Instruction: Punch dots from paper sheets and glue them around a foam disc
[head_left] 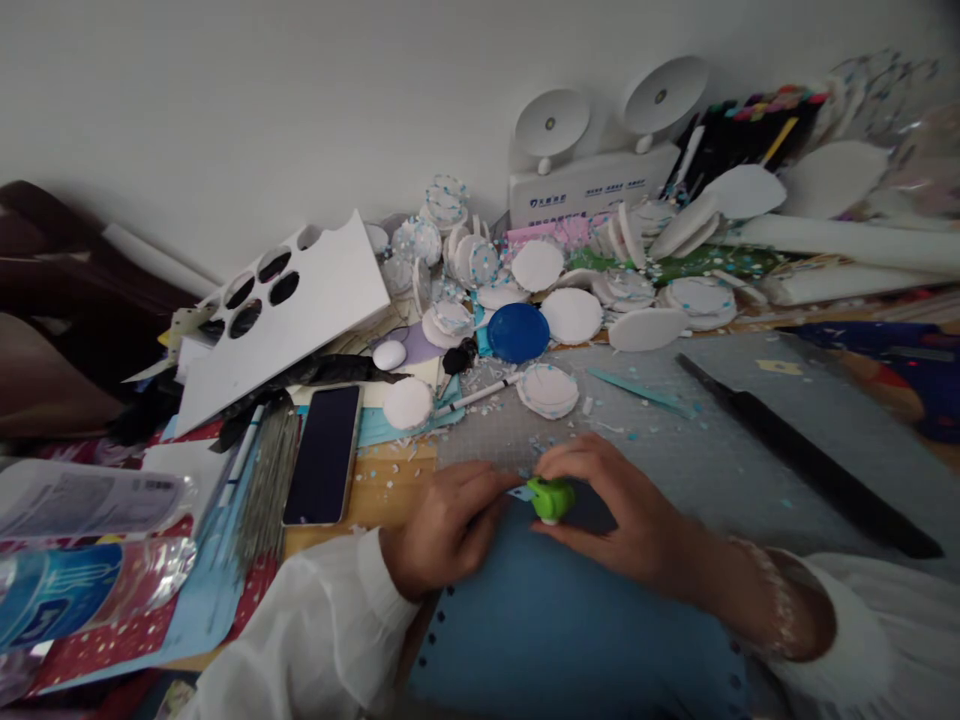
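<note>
My right hand holds a small bright green craft punch between thumb and fingers, its underside showing white. From the left, my left hand pinches a small light-blue paper strip whose far end meets the punch. Both hands are over a blue sheet or folder with dark holes along its edges. Just beyond them, a white foam disc with blue specks lies on the grey mat. A longer teal strip lies behind my right hand.
A long black-handled knife lies at right. Several white discs and a blue round disc are heaped at the back, before a twin-lamp white box. At left are a phone, a cut-out foam board and a plastic bottle.
</note>
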